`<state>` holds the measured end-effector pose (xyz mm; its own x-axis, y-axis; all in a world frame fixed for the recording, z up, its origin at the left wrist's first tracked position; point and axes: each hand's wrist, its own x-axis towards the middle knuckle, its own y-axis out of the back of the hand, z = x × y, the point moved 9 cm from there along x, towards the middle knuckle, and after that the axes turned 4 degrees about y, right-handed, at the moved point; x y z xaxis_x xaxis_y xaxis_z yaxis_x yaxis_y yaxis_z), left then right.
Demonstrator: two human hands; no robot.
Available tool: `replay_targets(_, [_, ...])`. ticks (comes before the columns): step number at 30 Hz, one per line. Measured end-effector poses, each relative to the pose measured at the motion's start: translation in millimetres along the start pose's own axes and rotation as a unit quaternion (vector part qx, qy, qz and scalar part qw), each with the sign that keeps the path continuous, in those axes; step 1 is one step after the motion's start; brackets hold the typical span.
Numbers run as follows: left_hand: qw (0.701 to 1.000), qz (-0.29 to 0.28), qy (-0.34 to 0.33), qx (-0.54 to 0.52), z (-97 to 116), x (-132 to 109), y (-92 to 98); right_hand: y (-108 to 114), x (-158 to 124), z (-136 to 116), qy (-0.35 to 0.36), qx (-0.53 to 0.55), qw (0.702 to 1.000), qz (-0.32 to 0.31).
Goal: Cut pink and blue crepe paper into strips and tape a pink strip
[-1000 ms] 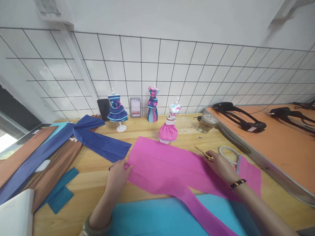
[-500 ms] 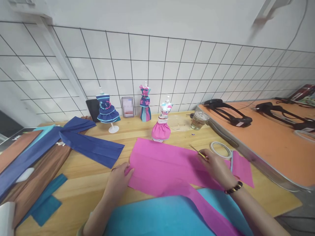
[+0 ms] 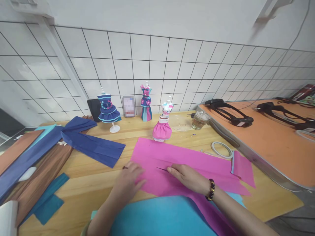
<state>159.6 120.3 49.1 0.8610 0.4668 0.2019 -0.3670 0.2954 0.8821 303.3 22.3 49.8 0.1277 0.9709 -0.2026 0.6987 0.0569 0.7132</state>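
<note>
A long pink crepe paper sheet (image 3: 197,162) lies across the wooden table (image 3: 81,178). My left hand (image 3: 130,182) presses flat on its left end, fingers stretched out, a ring on one finger. My right hand (image 3: 190,177), with a dark bead bracelet at the wrist, rests on the middle of the sheet, closed around small scissors (image 3: 162,169) whose thin point sticks out to the left on the paper. A turquoise sheet (image 3: 159,218) lies under my forearms.
Three small mannequins in paper dresses (image 3: 162,126) stand at the back by the tiled wall. Blue and brown paper strips (image 3: 93,147) lie at left. A tape roll (image 3: 221,149) and a glass jar (image 3: 199,120) sit at right, beside an orange board (image 3: 268,137) with black headsets.
My right hand has slid left from the sheet's right part to its middle, scissors still in it. My left hand shifted slightly right onto the paper.
</note>
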Motion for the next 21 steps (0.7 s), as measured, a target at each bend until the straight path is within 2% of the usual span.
replay_targets(2, [0.995, -0.082, -0.034, -0.043, 18, -3, -15.6, -3, 3, -2, -0.003, 0.009, 1.000, -0.008])
replay_targets(5, [0.988, -0.135, -0.031, -0.065, 28, -7, -28.1, -5, 7, -4, 0.004, 0.028, 1.000, -0.011])
replay_targets(11, [0.988, -0.145, -0.040, -0.038, 29, -8, -31.9, -11, 14, 2, -0.003, 0.014, 0.999, -0.031])
replay_targets(21, [0.991, -0.123, -0.056, -0.022, 34, -8, -27.9, -18, 21, 2, 0.003, 0.024, 0.998, -0.057])
